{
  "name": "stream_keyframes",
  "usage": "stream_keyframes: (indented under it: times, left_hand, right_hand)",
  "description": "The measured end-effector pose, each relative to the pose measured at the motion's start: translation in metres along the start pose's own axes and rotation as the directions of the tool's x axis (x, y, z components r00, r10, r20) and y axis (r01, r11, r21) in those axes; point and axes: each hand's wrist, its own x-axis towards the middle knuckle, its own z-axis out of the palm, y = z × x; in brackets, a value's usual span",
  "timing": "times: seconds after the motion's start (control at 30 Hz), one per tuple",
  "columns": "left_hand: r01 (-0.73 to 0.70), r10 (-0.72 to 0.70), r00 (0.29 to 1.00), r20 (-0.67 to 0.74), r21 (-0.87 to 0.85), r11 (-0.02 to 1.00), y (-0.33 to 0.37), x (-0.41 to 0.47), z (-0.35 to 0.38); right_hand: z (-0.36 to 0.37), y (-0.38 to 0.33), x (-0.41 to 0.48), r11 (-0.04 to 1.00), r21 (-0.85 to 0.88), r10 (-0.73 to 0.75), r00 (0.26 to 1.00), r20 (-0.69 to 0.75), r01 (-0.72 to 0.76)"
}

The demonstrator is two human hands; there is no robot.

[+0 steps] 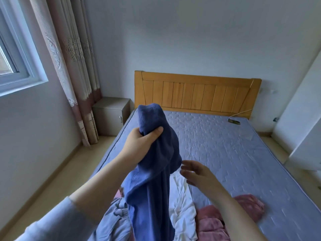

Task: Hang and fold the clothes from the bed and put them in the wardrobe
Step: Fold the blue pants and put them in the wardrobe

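While left hand (141,145) grips blue garment (152,180) aloft, right hand (196,173) spread just beside it.

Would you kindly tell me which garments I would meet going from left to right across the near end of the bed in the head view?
From the left: light blue garment → dark blue garment, held up by the left hand → white garment → pink garment.
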Motion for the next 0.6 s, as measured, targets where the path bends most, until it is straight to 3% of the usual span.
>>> stream_keyframes:
  times: [0.13,0.33,0.47,0.6]
  left_hand:
    - [-0.035,0.036,0.999,0.018,-0.014,0.999,0.018,0.000,-0.004]
    - [-0.081,0.081,0.997,-0.005,0.006,0.997,0.021,0.003,-0.014]
    - [-0.035,0.050,0.989,-0.136,0.115,0.993,-0.002,0.015,-0.027]
    - [0.048,0.011,0.982,-0.188,0.307,0.951,-0.029,0.025,-0.035]
  right_hand:
    - [0.012,0.006,0.009,0.999,-0.035,0.026,1.000,0.005,-0.026]
    - [0.014,-0.008,0.019,0.985,-0.062,-0.164,0.982,-0.093,0.158]
    - [0.002,-0.022,0.017,0.982,0.110,-0.143,0.984,-0.106,0.155]
    - [-0.005,-0.043,0.014,0.959,0.139,-0.219,0.957,-0.188,0.247]
